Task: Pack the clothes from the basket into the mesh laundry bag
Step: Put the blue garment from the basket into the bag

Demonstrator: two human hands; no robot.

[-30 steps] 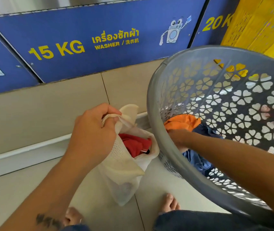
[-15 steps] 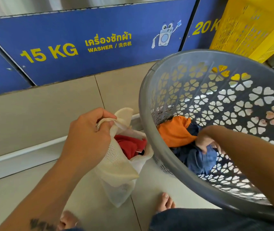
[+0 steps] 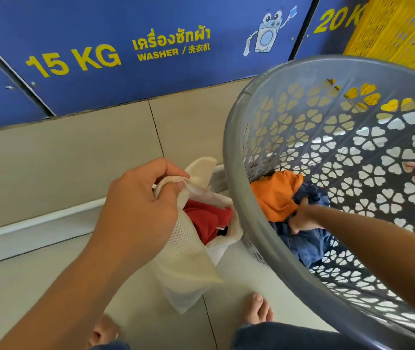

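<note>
1. Since half a second back, my view has shifted a little and my right hand [image 3: 300,219] has pushed deeper among the clothes, from the blue cloth [image 3: 310,245] toward the seam where it meets the orange cloth [image 3: 276,195].
2. I tilt the basket [image 3: 234,173] toward me; both cloths still lie in it, bunched around the right hand, so I judge at least two pieces are left.
3. My left hand [image 3: 138,213] is clenched on the bag [image 3: 186,251] at its rim, holding the mouth open just beside the basket wall.
4. A red cloth [image 3: 205,221] already sits inside the bag, just below that grip: one piece packed, by my reckoning.
5. My right fingers are buried in fabric; they look curled into the blue cloth, but I cannot tell whether they have hold of it.
6. The basket's near floor is cut off by the frame edge, and anything under the cloths or deeper in the bag is hidden.
</note>
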